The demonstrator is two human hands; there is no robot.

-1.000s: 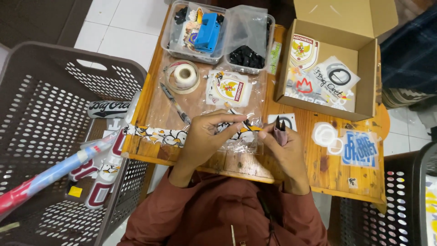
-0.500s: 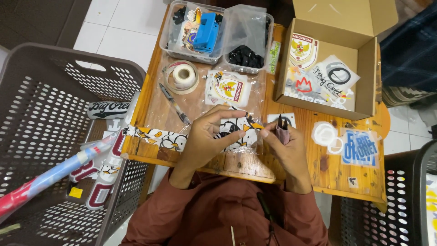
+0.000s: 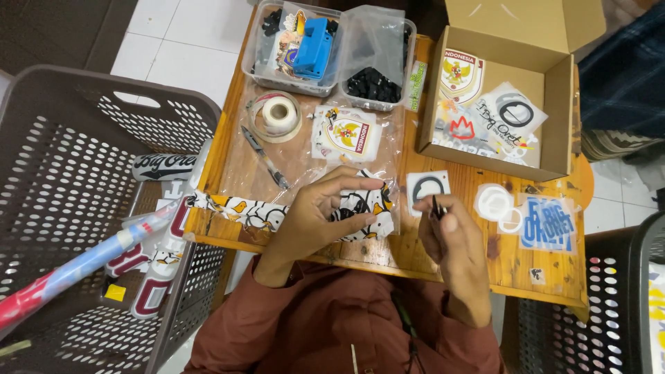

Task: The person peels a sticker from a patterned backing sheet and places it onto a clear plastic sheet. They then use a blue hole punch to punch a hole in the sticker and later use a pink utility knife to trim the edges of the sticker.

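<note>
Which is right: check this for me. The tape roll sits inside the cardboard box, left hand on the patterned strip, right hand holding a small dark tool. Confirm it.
Not quite. The tape roll lies on the table, left of the cardboard box, not inside it; the head view shows this. The rest stands: left hand on the patterned strip, right hand holding a small dark tool.

The left hand covers the middle of the penguin-print sticker strip, so its grip there cannot be judged. The thin dark tool in the right hand is too small to name. At nine o'clock, the brown basket is cut by the picture's edge; another basket at four o'clock is cropped too.
</note>
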